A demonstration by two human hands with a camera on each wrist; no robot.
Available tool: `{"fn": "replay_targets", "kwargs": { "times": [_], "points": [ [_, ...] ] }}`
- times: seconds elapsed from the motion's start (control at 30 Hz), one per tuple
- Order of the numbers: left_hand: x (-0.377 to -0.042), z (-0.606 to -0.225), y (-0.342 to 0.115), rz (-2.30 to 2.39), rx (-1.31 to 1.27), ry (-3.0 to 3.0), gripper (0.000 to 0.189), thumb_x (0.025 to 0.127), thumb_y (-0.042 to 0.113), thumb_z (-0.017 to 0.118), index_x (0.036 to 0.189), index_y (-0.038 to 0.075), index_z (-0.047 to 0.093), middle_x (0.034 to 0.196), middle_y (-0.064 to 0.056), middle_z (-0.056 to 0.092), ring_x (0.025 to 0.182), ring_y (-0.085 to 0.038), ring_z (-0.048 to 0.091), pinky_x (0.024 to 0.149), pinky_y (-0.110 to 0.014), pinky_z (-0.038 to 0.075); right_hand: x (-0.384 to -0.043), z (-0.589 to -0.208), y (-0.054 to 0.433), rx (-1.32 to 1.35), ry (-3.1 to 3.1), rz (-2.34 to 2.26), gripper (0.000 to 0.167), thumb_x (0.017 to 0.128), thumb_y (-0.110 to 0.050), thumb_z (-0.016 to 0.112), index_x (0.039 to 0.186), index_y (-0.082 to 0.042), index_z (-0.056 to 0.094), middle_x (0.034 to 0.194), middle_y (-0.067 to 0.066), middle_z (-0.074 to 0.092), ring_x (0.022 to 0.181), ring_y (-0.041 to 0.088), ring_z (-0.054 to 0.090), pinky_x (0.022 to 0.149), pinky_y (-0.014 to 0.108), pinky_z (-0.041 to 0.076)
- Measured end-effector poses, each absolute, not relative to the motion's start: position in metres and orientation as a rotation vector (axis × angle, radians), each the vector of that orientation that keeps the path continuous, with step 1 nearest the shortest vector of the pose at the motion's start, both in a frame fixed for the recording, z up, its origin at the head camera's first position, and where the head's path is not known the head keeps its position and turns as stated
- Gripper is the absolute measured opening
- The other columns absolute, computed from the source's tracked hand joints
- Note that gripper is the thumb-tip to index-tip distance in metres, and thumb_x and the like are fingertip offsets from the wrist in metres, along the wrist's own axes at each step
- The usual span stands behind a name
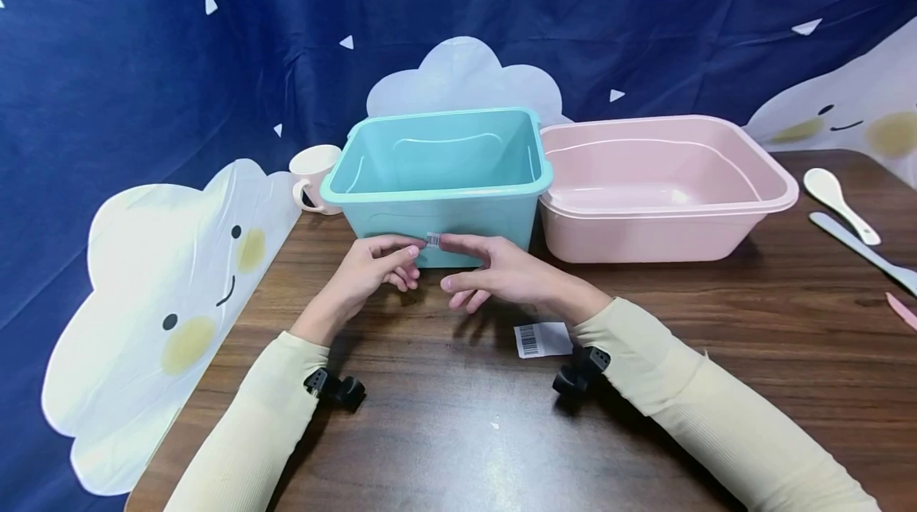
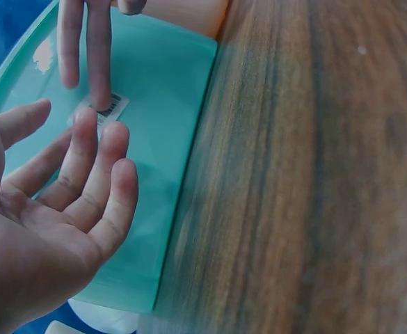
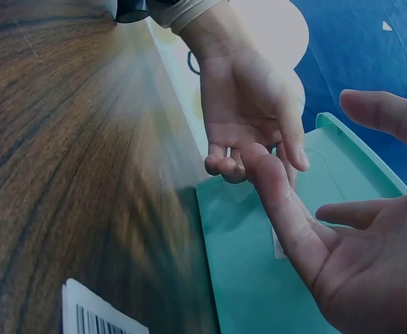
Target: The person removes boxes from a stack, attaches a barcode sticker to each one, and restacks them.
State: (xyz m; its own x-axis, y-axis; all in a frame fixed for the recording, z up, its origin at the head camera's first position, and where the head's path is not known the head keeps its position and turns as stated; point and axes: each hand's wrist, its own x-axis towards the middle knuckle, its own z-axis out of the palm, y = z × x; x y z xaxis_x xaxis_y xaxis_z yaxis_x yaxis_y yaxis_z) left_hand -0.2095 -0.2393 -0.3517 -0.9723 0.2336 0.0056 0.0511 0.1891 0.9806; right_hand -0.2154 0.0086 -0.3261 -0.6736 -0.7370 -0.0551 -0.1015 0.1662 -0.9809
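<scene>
While the left hand (image 1: 376,265), fingers loosely bent, grips nothing | barcode sticker (image 1: 433,240) sits on teal bin (image 1: 473,217) front: placing looks done, pressing perhaps left | right hand (image 1: 501,269), fingers extended, holds nothing | paper label (image 1: 552,339) on table (image 1: 430,432)

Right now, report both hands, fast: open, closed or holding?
Left hand: open, holding nothing, fingertips at the barcode label on the teal bin.
Right hand: open, holding nothing, fingertips at the same label.
</scene>
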Motion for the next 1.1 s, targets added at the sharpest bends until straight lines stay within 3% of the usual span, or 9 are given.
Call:
{"fn": "replay_targets", "kwargs": {
  "times": [0.37, 0.57, 0.77, 1.1],
  "points": [
    [-0.210, -0.353, -0.240, 1.854, 0.323, 2.306, 0.036, 0.102, 0.012, 0.058, 0.131, -0.010, 0.059, 0.076, 0.000, 0.069, 0.067, -0.013, 0.069, 0.066, -0.026, 0.060, -0.217, -0.327, 0.007, -0.798, 1.931, -1.535, 0.071, 0.096, -0.011, 0.066, 0.157, -0.002, 0.030, 0.162, 0.015, 0.035, 0.087, 0.022, 0.075, 0.078, 0.040, 0.062],
    [-0.210, -0.352, -0.239, 1.768, 0.425, 2.320, 0.041, 0.102, 0.013, 0.059, 0.141, 0.001, 0.056, 0.084, -0.011, 0.071, 0.071, -0.016, 0.071, 0.069, -0.029, 0.060, -0.217, -0.326, 0.011, -0.775, 1.937, -1.532, 0.070, 0.097, -0.014, 0.067, 0.156, -0.004, 0.031, 0.161, 0.013, 0.036, 0.090, 0.024, 0.075, 0.079, 0.041, 0.062],
    [-0.211, -0.352, -0.238, 1.756, 0.427, 2.333, 0.044, 0.102, 0.014, 0.060, 0.144, 0.004, 0.054, 0.086, -0.017, 0.071, 0.071, -0.017, 0.071, 0.069, -0.030, 0.061, -0.218, -0.321, 0.018, -0.744, 1.937, -1.552, 0.072, 0.097, -0.015, 0.067, 0.157, -0.003, 0.030, 0.160, 0.016, 0.037, 0.092, 0.029, 0.075, 0.080, 0.041, 0.062],
    [-0.209, -0.352, -0.241, 1.764, 0.377, 2.340, 0.049, 0.101, 0.013, 0.061, 0.148, 0.006, 0.050, 0.081, -0.009, 0.071, 0.071, -0.018, 0.073, 0.067, -0.029, 0.060, -0.217, -0.312, 0.025, -0.754, 1.965, -1.567, 0.073, 0.096, -0.015, 0.067, 0.156, -0.001, 0.029, 0.156, 0.022, 0.042, 0.093, 0.029, 0.074, 0.084, 0.048, 0.060]
  ]
}}
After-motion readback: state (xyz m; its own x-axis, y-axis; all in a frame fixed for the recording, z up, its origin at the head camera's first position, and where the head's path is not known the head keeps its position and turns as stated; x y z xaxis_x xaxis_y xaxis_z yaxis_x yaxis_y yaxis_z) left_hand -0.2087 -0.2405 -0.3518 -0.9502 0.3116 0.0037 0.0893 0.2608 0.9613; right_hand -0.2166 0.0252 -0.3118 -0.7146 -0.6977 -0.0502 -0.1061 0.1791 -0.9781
